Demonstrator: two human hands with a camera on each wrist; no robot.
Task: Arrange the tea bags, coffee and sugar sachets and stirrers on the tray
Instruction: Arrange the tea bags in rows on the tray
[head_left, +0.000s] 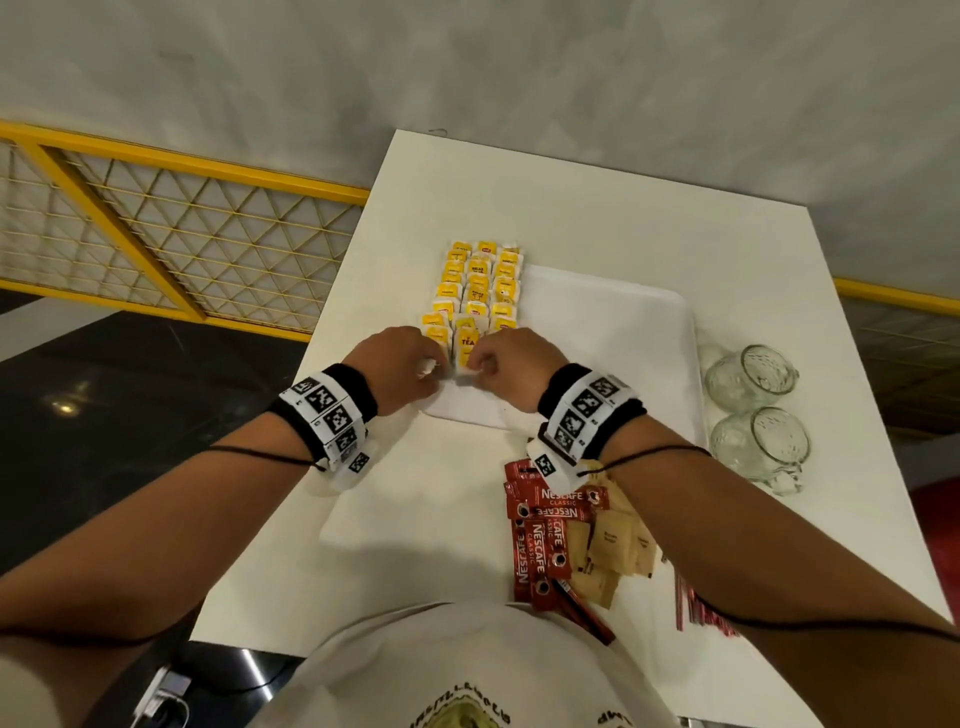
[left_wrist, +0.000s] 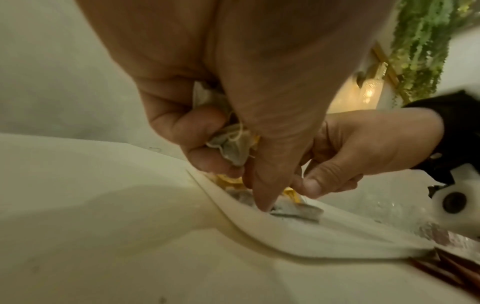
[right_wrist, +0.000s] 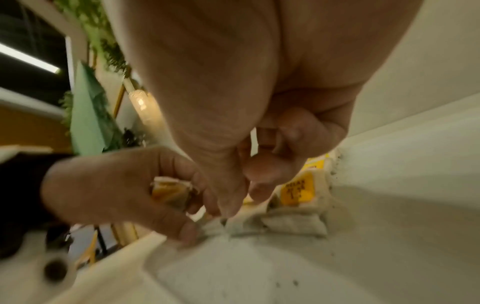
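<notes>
White table (head_left: 597, 234), tea bags (head_left: 480, 286) in rows running away, lengthwise on tray (head_left: 623, 332)

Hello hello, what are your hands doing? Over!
Left hand holds spare tea bags. Right hand pinches one tea bag onto tray. Coffee sachets wait on table. Nothing blocking.
</notes>
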